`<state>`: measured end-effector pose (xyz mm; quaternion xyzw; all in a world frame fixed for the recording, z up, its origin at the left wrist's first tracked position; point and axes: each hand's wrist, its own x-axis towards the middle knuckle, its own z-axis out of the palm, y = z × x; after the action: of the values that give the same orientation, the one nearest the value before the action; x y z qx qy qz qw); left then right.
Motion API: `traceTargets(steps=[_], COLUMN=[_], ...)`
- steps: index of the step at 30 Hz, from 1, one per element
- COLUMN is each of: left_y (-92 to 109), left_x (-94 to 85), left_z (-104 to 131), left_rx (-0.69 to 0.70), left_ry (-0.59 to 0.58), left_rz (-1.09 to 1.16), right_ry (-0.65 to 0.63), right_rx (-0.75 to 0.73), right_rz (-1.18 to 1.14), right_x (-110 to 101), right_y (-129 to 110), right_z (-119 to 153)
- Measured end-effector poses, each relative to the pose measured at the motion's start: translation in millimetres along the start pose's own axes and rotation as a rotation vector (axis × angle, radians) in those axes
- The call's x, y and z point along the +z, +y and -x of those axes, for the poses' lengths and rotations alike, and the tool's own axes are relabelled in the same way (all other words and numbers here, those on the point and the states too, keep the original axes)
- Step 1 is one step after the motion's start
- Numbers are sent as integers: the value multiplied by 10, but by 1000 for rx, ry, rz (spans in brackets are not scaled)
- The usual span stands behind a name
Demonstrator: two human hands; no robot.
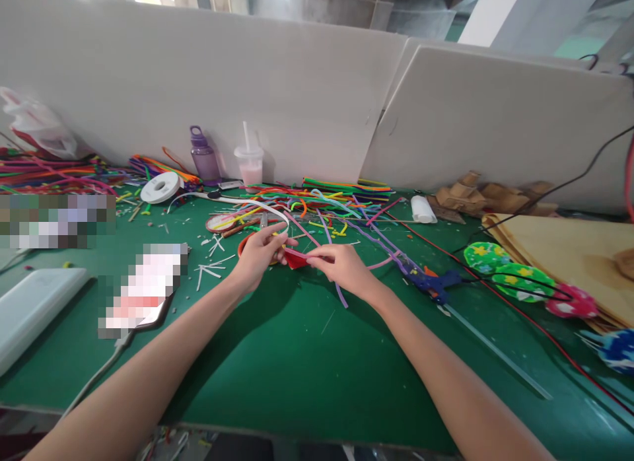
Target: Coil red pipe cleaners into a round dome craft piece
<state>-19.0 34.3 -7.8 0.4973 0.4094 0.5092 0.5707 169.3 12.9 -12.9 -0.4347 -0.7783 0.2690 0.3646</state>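
Observation:
Near the middle of the table, a small red piece with a pink upper edge (297, 259) is stretched between my two hands. My left hand (257, 256) is closed in a pinch at its left end. A white strip (267, 203) arcs down to the fingers of that hand; whether they grip it I cannot tell. Thumb and forefinger of my right hand (339, 266) pinch the right end of the red piece. Orange scissor-like handles (242, 244) lie partly hidden behind my left hand. Beside my right hand lies a purple pipe cleaner (341, 294).
Colourful pipe cleaners (317, 203) are heaped behind my hands, near a white spool (161, 187), a purple bottle (204, 157) and a lidded cup (249, 164). A blue glue gun (430, 283) with cords lies right. A phone (148, 283) and white block (39, 309) lie left.

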Motion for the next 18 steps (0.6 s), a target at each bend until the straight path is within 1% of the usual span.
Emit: traceTargets(steps=[3, 5, 7, 9, 11, 14, 18], left_y=[9, -5, -38, -73, -96, -102, -101], left_x=[17, 15, -4, -29, -50, -64, -73], left_z=[2, -6, -23, -42, -58, -72, -86], left_rx=[-6, -24, -28, -12, -3, -22, -34], left_ry=[6, -57, -154, -211, -220, -228, -252], left_rz=[-119, -194, -261, -302, -298, -254, -232], right_ry=[39, 46, 41, 28, 9, -8, 15], right_rx=[20, 17, 21, 53, 122, 222, 237], right_rz=[19, 40, 59, 54, -12, -170, -259], right_x=[8, 12, 11, 5, -6, -23, -24], right_y=[23, 42, 55, 58, 53, 45, 59], right_z=[-2, 0, 3, 5, 5, -1, -15])
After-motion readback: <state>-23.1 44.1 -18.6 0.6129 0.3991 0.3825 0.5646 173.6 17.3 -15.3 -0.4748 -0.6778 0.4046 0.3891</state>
